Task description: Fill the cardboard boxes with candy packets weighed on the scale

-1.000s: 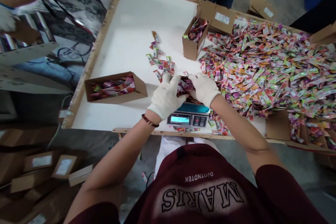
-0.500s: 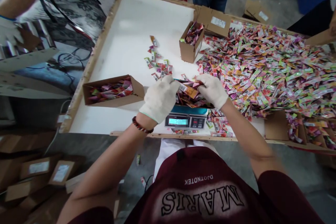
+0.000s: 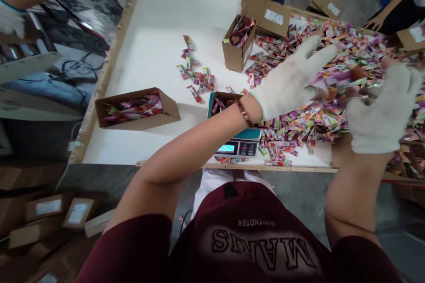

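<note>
My left hand [image 3: 292, 80], in a white glove, reaches across to the heap of small wrapped packets [image 3: 318, 117], thumb and fingers spread. On the heap's right part, my right hand [image 3: 381, 108], gloved too, has its thumb and fingers apart. Blurred packets lie between the two hands; I see none clearly gripped. Under my left forearm a cardboard box [image 3: 221, 102] with packets inside stands on the digital scale [image 3: 244, 148], partly hidden by the arm.
One filled box [image 3: 139, 124] stands at the table's left, another [image 3: 234, 59] at the back. Loose packets [image 3: 202, 80] lie on the white tabletop [image 3: 159, 31]. More packed boxes line the right front edge. A co-worker's hand [image 3: 376, 21] rests by the far right edge.
Both my hands have left the box on the scale and moved right over the heap, their fingers now spread. The scale's display reads differently. The view has shifted slightly.
</note>
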Available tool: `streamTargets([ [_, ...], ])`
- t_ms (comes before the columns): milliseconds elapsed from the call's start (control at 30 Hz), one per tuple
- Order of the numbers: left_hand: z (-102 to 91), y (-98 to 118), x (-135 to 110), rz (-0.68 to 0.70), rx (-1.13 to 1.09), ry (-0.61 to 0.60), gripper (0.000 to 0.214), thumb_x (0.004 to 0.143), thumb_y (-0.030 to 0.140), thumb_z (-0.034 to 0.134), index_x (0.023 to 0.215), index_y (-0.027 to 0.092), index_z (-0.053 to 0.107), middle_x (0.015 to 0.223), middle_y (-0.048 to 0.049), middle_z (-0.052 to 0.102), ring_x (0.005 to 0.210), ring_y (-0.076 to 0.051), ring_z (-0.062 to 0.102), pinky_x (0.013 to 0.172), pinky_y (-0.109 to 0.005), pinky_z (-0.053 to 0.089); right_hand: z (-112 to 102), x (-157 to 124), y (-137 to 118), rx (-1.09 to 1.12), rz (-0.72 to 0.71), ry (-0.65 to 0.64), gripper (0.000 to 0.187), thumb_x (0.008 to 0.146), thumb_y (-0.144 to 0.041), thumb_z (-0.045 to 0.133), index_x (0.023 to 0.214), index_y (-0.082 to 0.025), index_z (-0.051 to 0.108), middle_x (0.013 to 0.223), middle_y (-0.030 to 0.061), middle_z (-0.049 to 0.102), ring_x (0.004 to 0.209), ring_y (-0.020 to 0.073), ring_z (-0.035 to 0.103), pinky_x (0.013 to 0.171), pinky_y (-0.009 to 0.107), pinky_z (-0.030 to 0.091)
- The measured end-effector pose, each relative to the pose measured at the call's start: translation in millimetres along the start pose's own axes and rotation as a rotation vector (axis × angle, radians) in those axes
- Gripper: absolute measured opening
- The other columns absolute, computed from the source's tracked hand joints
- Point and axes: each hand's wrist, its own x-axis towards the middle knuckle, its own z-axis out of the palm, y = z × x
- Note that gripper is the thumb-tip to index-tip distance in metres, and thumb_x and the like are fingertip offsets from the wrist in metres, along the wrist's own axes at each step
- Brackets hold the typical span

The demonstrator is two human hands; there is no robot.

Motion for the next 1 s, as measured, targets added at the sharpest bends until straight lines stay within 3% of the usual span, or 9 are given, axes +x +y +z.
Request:
streamTargets([
  [100, -0.4, -29.8, -31.7, -0.029, -0.027, 0.073, 0.038, 0.099, 0.028, 0.060, 0.135, 0.017, 0.055, 0.156, -0.0113, 0.050, 0.149, -0.024, 0.046, 0.117, -0.044, 0.047, 25.4, -12.6, -10.7, 0.137, -0.092, -0.084, 0.047, 0.088, -0.028, 0.066, 0.134, -0.019, 0.064, 0.125, 0.0188, 0.066, 0.123, 0.0364, 0.059, 0.107, 0.056, 0.047],
  [167, -2.3, -55.0, -59.4, -0.083, -0.041, 0.151, 0.035, 0.095, 0.022, 0.066, 0.130, 0.018, 0.060, 0.145, -0.0120, 0.058, 0.140, -0.025, 0.055, 0.116, -0.045, 0.050, 47.7, -19.5, -28.0, 0.228, -0.173, -0.244, 0.037, 0.092, -0.024, 0.057, 0.128, -0.022, 0.066, 0.119, 0.0140, 0.068, 0.118, 0.0324, 0.061, 0.103, 0.052, 0.050],
  [300, -4.4, -94.9, -116.1, -0.226, -0.050, 0.250, 0.025, 0.094, 0.023, 0.064, 0.118, 0.017, 0.065, 0.134, -0.0150, 0.063, 0.127, -0.027, 0.063, 0.109, -0.046, 0.055, 90.0, -24.9, -68.2, 0.292, -0.273, -0.568, 0.039, 0.092, -0.013, 0.048, 0.124, -0.020, 0.068, 0.120, 0.0118, 0.067, 0.112, 0.0287, 0.061, 0.096, 0.045, 0.053],
  [433, -1.0, -108.3, -159.9, -0.391, -0.054, 0.258, 0.019, 0.095, 0.030, 0.060, 0.109, 0.019, 0.067, 0.126, -0.0136, 0.066, 0.110, -0.024, 0.067, 0.098, -0.041, 0.058, 121.3, -22.7, -101.9, 0.129, -0.320, -0.800, 0.042, 0.093, -0.013, 0.048, 0.130, -0.020, 0.068, 0.125, 0.0140, 0.064, 0.103, 0.0279, 0.063, 0.086, 0.039, 0.051],
  [600, 9.7, -107.5, -180.9, -0.436, -0.026, 0.201, 0.018, 0.096, 0.031, 0.055, 0.101, 0.017, 0.067, 0.115, -0.0133, 0.067, 0.105, -0.026, 0.068, 0.096, -0.042, 0.058, 146.0, -19.8, -122.8, -0.095, -0.346, -0.992, 0.037, 0.098, -0.015, 0.047, 0.122, -0.020, 0.074, 0.128, 0.0192, 0.061, 0.100, 0.0296, 0.066, 0.083, 0.039, 0.049],
  [667, 12.4, -106.0, -181.5, -0.415, -0.025, 0.200, 0.019, 0.097, 0.031, 0.054, 0.100, 0.016, 0.067, 0.116, -0.0139, 0.067, 0.106, -0.026, 0.068, 0.097, -0.042, 0.058, 146.5, -19.0, -119.5, -0.097, -0.361, -1.005, 0.037, 0.098, -0.013, 0.044, 0.112, -0.020, 0.077, 0.123, 0.0177, 0.063, 0.098, 0.0285, 0.067, 0.081, 0.038, 0.048],
  [767, 13.8, -102.5, -178.7, -0.387, -0.025, 0.208, 0.021, 0.098, 0.030, 0.052, 0.098, 0.016, 0.068, 0.114, -0.0133, 0.068, 0.105, -0.025, 0.068, 0.097, -0.039, 0.058, 132.7, -17.0, -98.2, -0.001, -0.361, -0.926, 0.029, 0.098, -0.019, 0.048, 0.103, -0.020, 0.077, 0.114, 0.0139, 0.066, 0.095, 0.0268, 0.065, 0.080, 0.037, 0.048],
  [1000, 16.2, -92.7, -155.4, -0.334, -0.039, 0.207, 0.028, 0.101, 0.031, 0.046, 0.102, 0.017, 0.069, 0.117, -0.0116, 0.069, 0.108, -0.024, 0.067, 0.099, -0.036, 0.056, 75.8, -20.3, -21.1, 0.369, -0.139, -0.464, 0.013, 0.092, -0.025, 0.058, 0.083, -0.022, 0.068, 0.090, 0.0068, 0.067, 0.090, 0.0254, 0.062, 0.082, 0.040, 0.051],
])
